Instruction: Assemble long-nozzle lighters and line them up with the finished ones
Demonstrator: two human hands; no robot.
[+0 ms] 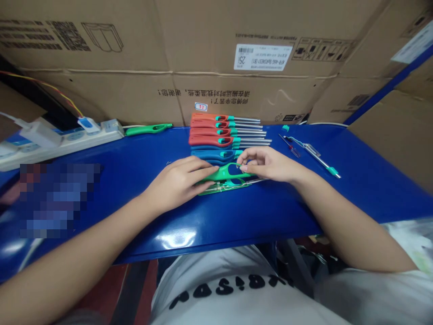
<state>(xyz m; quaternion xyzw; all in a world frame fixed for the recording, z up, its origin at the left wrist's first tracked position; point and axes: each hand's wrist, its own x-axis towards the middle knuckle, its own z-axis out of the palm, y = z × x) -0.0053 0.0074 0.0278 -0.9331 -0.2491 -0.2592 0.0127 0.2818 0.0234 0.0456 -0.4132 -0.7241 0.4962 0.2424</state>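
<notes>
Both hands are at a green utility lighter in the middle of the blue table. My left hand [181,178] pinches the rear end of a green handle half-shell [221,173] between thumb and fingers. At the front end of that shell, my right hand [267,163] has its thumb and fingertips closed on it. Just below, on the near side, lies the other green half [214,189], open, with inner parts and a thin metal rod in it. The shell is tilted over this half; whether they touch I cannot tell.
Behind my hands lie several red lighters [209,132] and blue lighters [211,155] with metal tubes. A screwdriver [291,146] and a loose metal tube assembly [318,157] are at right. A power strip [77,137], green shell [149,129] and cardboard wall [135,90] stand behind.
</notes>
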